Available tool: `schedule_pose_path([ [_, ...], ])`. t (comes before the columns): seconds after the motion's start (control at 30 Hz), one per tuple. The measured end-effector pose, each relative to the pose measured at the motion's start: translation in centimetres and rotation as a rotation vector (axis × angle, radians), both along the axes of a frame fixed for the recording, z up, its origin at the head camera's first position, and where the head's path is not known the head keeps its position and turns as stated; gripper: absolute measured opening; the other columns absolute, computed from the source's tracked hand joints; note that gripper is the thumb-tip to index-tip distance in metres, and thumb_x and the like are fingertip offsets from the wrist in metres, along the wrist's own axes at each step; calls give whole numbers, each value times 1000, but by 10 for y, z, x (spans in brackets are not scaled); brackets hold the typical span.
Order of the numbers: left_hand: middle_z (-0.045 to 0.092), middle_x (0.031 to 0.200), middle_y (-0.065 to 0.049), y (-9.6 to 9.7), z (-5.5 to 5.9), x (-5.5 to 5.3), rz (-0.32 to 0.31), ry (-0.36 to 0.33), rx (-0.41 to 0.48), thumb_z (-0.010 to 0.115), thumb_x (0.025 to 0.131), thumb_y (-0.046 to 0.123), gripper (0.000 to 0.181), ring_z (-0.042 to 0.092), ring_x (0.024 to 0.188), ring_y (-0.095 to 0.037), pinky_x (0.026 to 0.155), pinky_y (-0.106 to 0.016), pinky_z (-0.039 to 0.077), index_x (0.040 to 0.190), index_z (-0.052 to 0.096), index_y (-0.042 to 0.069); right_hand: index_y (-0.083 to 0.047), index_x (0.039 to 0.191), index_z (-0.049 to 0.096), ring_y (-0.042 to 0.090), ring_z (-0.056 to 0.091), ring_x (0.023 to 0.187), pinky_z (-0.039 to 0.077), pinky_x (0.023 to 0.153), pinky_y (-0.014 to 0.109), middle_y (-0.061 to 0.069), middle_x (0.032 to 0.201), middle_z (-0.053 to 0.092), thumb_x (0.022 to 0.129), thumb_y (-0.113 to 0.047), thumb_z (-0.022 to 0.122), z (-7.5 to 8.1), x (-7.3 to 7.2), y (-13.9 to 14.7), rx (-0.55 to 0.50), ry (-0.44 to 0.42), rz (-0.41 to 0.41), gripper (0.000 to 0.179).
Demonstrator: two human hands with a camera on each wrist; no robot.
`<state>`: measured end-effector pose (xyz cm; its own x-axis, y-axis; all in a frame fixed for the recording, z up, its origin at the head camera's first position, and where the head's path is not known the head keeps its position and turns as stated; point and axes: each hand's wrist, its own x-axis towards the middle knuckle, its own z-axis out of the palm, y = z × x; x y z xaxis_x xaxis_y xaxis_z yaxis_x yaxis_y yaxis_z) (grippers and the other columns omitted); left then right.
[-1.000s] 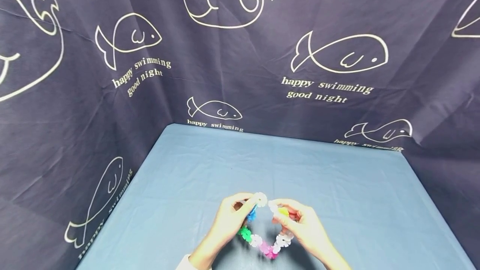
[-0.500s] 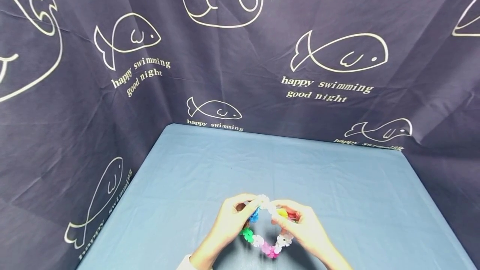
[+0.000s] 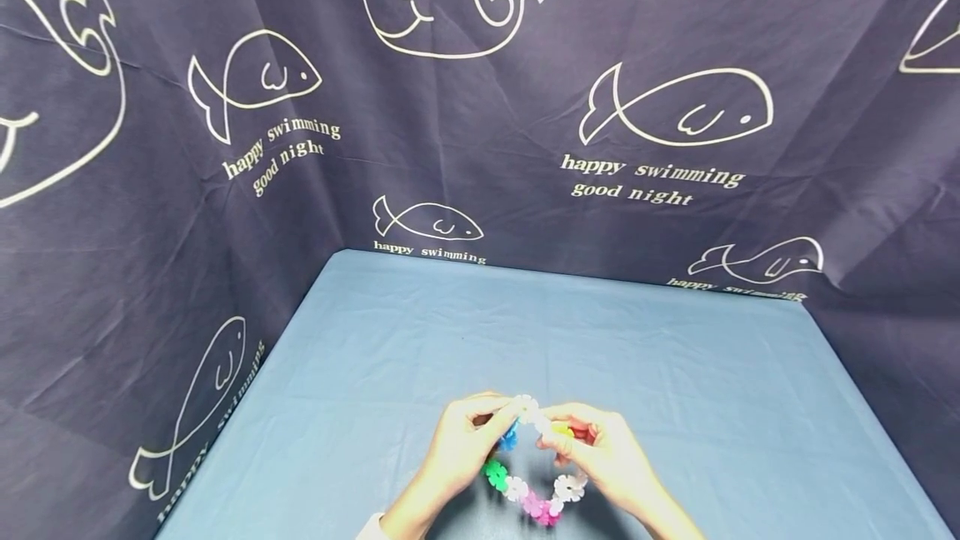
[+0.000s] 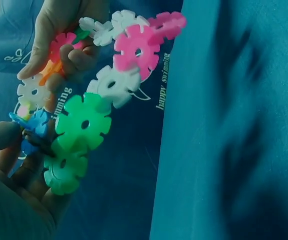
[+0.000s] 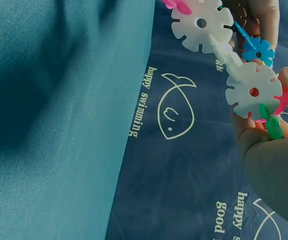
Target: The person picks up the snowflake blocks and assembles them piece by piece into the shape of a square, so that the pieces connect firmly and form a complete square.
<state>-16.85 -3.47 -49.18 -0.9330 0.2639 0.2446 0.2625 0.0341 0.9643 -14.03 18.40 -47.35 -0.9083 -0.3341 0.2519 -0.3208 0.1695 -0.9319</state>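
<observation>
Notched plastic snowflake discs, slotted edge to edge, form a ring-shaped chain held over the table. My left hand (image 3: 467, 444) pinches the chain around a blue disc (image 4: 36, 122) and a white disc (image 3: 527, 408) at the far side. Across from it, my right hand (image 3: 613, 447) grips the other stretch, near a yellow disc (image 3: 562, 430); its white end meets the left hand's white disc. Between the hands the chain sags toward me through a green disc (image 4: 83, 124), a pink disc (image 4: 136, 51) and a large white disc (image 5: 202, 24). Fingers hide several discs.
A light blue cloth covers the table (image 3: 420, 332). Dark fabric walls (image 3: 480, 132) printed with white fish and lettering rise behind it and at both sides. Shadows of the hands and chain fall on the cloth below.
A second ago the two white discs at the far side stood apart; they have come together, the left one shifting slightly right and toward me. Both hands keep their hold.
</observation>
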Motion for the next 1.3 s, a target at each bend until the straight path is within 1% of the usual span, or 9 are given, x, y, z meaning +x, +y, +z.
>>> schedule_pose_path([
  [0.27,73,91,6,4,4,2,24,143,-46,71,96,23,13,64,82,-9,73,-26,58,101,82,16,-2,112,71,14,66,60,55,48,32,1,82,75,94,-4,70,3,1,3,55,10,-31,19],
  [0.47,72,89,5,5,2,-7,21,85,-80,72,96,27,14,63,76,-9,66,-24,56,96,81,16,-4,113,72,17,65,60,50,38,31,6,80,74,95,-10,69,4,-12,7,94,-47,-32,19],
  [0.53,71,85,3,5,2,-14,22,29,-87,72,96,27,15,63,71,-9,63,-25,57,95,81,14,-6,115,73,15,64,63,50,38,31,5,81,75,96,-12,70,3,-22,9,120,-51,-32,20],
  [0.63,69,76,-1,7,0,-29,17,-120,-30,73,95,24,18,62,58,-10,58,-29,59,98,80,8,-6,117,72,15,65,72,55,47,29,5,91,75,96,-14,69,2,-41,13,152,-37,-62,23],
  [0.73,66,73,-5,8,-5,-50,38,-299,74,71,95,19,20,60,51,-13,48,-33,59,103,77,1,-4,120,69,16,68,81,57,64,27,8,104,73,98,-16,68,-2,-60,16,149,-30,-165,26],
  [0.8,65,78,-5,10,-9,-66,75,-372,113,70,96,16,21,59,55,-12,49,-33,60,105,75,-1,-2,123,68,16,68,88,57,74,27,12,112,71,99,-16,66,-8,-71,20,119,-52,-256,28],
  [0.9,63,85,-5,16,-17,-90,130,-435,107,69,96,17,21,57,62,-11,51,-33,60,106,75,-1,-1,125,66,14,67,89,59,74,28,17,113,69,99,-15,67,-20,-84,26,60,-138,-377,30],
  [1.03,62,86,-6,26,-31,-115,168,-471,62,69,93,15,20,54,64,-13,51,-33,61,104,76,0,7,129,62,12,63,75,59,65,27,17,99,70,98,-8,67,-40,-97,32,-1,-249,-433,35],
  [1.3,60,78,-7,33,-59,-134,146,-541,7,66,89,5,14,55,51,-14,49,-36,60,97,69,-5,16,116,65,11,58,59,55,53,22,8,77,66,95,2,65,-70,-126,33,-25,-318,-510,25],
])
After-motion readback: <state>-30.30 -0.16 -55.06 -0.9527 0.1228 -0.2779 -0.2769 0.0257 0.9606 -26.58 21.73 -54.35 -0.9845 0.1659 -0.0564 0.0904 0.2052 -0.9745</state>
